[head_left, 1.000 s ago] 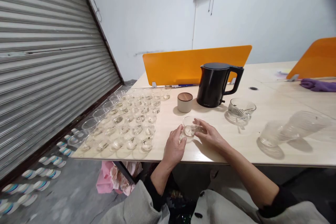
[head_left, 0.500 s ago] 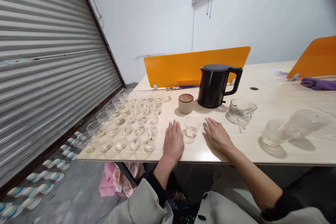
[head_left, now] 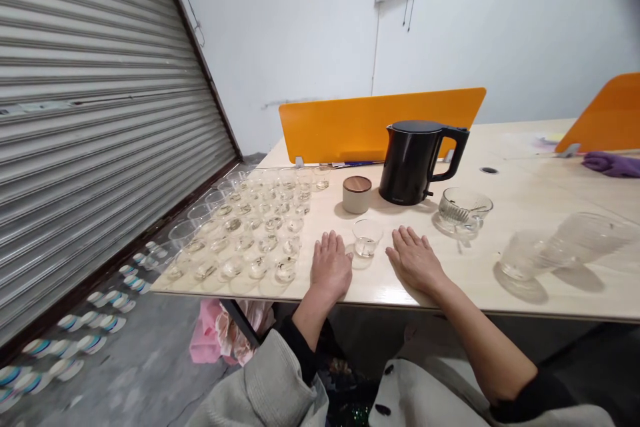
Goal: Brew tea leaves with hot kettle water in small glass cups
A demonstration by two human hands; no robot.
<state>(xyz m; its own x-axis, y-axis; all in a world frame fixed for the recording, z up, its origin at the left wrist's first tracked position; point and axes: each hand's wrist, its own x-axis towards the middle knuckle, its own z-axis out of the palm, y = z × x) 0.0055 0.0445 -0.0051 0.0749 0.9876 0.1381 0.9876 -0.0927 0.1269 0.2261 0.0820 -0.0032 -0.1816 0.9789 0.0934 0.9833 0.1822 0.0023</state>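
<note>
Below centre, left hand (head_left: 331,268) and right hand (head_left: 416,259), grip released, flank a clear cup (head_left: 366,245).
I'd leave its rim untouched.

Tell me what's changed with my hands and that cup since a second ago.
The right hand let go of the cup and moved right; the left hand drew left. Both lie palm down on the table. Cup, kettle and jar stayed put.

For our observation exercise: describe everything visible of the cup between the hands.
The cup is transparent, apparently plastic, its round rim wider than its base. It stands upright on the table, seemingly holding a little clear liquid with dark specks. The left hand and right hand lie either side, neither holding it.
</note>
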